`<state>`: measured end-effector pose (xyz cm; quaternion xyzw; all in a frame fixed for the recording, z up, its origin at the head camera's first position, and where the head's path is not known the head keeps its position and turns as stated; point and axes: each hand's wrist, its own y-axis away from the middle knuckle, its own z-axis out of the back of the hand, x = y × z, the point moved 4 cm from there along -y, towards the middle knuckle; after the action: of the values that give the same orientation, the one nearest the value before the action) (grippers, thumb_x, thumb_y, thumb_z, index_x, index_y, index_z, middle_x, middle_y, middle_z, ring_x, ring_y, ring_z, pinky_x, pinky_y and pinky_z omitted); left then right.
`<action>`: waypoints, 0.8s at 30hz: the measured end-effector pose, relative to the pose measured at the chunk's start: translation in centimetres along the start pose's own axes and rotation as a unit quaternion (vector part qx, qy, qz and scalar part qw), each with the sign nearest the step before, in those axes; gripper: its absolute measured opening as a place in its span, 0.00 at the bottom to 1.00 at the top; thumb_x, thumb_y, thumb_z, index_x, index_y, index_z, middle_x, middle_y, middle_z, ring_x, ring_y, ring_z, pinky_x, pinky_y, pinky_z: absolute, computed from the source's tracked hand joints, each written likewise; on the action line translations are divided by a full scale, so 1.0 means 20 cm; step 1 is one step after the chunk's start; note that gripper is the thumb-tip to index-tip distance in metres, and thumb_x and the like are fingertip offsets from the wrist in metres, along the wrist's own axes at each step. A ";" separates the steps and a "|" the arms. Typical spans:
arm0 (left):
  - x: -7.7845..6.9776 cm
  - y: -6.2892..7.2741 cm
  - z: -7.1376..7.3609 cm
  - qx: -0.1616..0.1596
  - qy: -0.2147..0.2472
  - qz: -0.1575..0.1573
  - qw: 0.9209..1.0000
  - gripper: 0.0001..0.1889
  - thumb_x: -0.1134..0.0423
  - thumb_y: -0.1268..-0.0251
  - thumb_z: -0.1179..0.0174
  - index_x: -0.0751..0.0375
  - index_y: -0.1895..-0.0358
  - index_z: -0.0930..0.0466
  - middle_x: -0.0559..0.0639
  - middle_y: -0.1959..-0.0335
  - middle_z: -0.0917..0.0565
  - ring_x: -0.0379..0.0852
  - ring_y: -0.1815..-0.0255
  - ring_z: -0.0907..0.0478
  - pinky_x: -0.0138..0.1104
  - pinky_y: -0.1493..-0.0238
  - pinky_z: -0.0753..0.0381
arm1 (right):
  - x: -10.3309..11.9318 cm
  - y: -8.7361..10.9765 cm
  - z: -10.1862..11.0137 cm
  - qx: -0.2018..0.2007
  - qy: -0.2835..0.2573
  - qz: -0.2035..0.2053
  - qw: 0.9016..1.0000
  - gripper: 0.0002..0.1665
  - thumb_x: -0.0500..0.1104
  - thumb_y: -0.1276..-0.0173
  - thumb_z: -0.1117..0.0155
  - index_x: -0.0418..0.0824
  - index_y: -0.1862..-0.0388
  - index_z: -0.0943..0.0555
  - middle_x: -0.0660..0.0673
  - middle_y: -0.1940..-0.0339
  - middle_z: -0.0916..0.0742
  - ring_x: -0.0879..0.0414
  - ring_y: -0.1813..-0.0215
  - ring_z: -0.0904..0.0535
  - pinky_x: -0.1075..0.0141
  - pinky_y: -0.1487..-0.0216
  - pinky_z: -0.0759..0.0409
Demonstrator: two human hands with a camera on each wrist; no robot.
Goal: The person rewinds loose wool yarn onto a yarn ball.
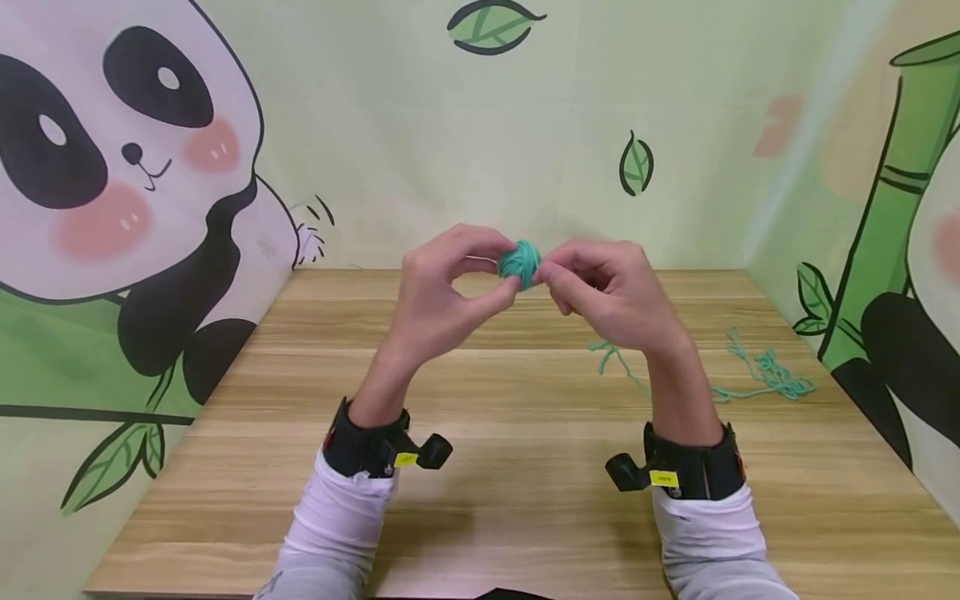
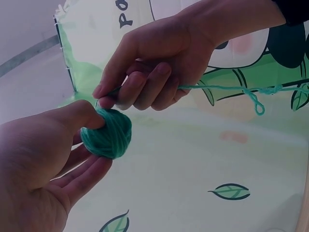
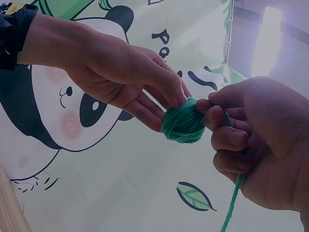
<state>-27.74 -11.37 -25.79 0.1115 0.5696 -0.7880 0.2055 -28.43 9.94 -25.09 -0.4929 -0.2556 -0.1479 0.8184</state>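
A small ball of teal yarn (image 1: 519,265) is held up above the table between the thumb and fingers of my left hand (image 1: 450,292). Close against its right side, my right hand (image 1: 611,287) pinches the yarn strand between thumb and forefinger. In the left wrist view the strand (image 2: 212,87) runs from that pinch through the curled fingers of the right hand and trails away, with a small loop hanging from it. The right wrist view shows the wound ball (image 3: 184,122) between both hands, its turns lying in several directions.
Loose teal yarn (image 1: 783,379) lies in a tangle on the right of the wooden table (image 1: 525,500), and a thinner length (image 1: 617,357) lies near the right forearm. Behind stands a backdrop (image 1: 562,167) printed with pandas, leaves and bamboo.
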 end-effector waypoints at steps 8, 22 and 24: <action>0.00 -0.01 0.00 -0.038 0.025 -0.005 0.999 0.17 0.79 0.35 0.23 0.75 0.44 0.13 0.65 0.49 0.09 0.56 0.49 0.07 0.37 0.43 0.02 | 0.00 0.00 -0.02 0.031 -0.002 0.015 0.999 0.11 0.25 0.21 0.36 0.32 0.55 0.08 0.47 0.78 0.20 0.59 0.80 0.34 0.66 0.82 0.39; -0.01 0.00 0.00 -0.076 0.111 0.022 0.991 0.18 0.82 0.34 0.27 0.80 0.42 0.14 0.72 0.46 0.12 0.41 0.46 0.09 0.42 0.40 0.02 | -0.01 0.00 -0.04 0.056 0.028 0.026 0.998 0.08 0.30 0.19 0.32 0.36 0.57 0.08 0.49 0.79 0.20 0.60 0.82 0.35 0.70 0.82 0.39; -0.01 0.00 0.00 -0.076 0.127 0.030 0.989 0.18 0.82 0.34 0.27 0.81 0.42 0.15 0.73 0.45 0.12 0.39 0.46 0.08 0.42 0.39 0.02 | -0.01 0.00 -0.04 0.055 0.028 0.026 0.998 0.08 0.29 0.20 0.32 0.36 0.58 0.08 0.49 0.79 0.20 0.60 0.82 0.34 0.70 0.83 0.39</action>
<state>-27.46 -11.30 -25.72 0.2115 0.6455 -0.7156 0.1631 -28.43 9.20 -25.48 -0.4490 -0.2271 -0.1259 0.8550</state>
